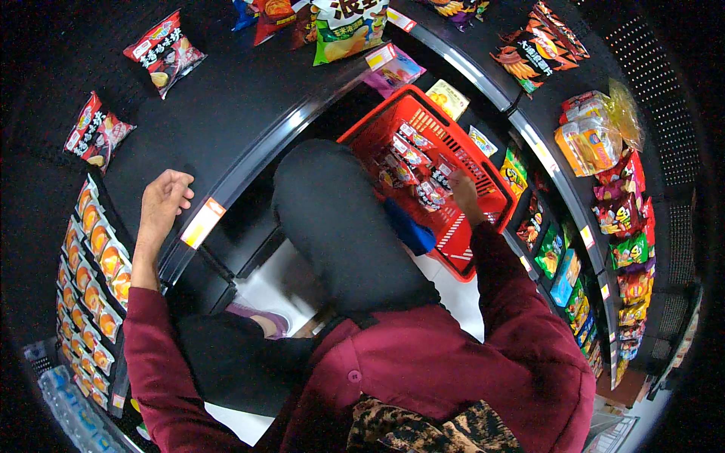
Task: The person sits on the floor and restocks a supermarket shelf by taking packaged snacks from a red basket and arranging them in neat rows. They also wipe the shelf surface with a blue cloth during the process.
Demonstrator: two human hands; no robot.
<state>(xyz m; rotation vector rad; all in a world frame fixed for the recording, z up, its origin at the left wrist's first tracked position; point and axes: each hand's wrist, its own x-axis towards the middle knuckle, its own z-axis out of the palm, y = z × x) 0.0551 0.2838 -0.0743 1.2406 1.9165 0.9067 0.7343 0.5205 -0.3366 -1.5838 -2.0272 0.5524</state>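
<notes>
My left hand (pixel 165 195) hovers over the black shelf, fingers curled, with nothing visible in it. Two red and black snack bags lie on that shelf beyond it, one bag (pixel 97 131) nearer and another bag (pixel 165 54) farther back. My right hand (pixel 464 195) reaches into a red plastic shopping basket (pixel 374 122), its fingers at a red and black snack bag (pixel 440 171); whether they grip it is unclear. Several similar bags (pixel 410 152) lie in the basket. My knee in black cloth covers part of the basket's near side.
Rows of packaged snacks (pixel 93 243) fill the shelf at left. A green and white chip bag (pixel 351 31) stands at the top. Shelves at right hold bagged snacks (pixel 630 252) and a packaged bread-like item (pixel 589 144). The shelf's front edge (pixel 283 136) runs between my left hand and knee.
</notes>
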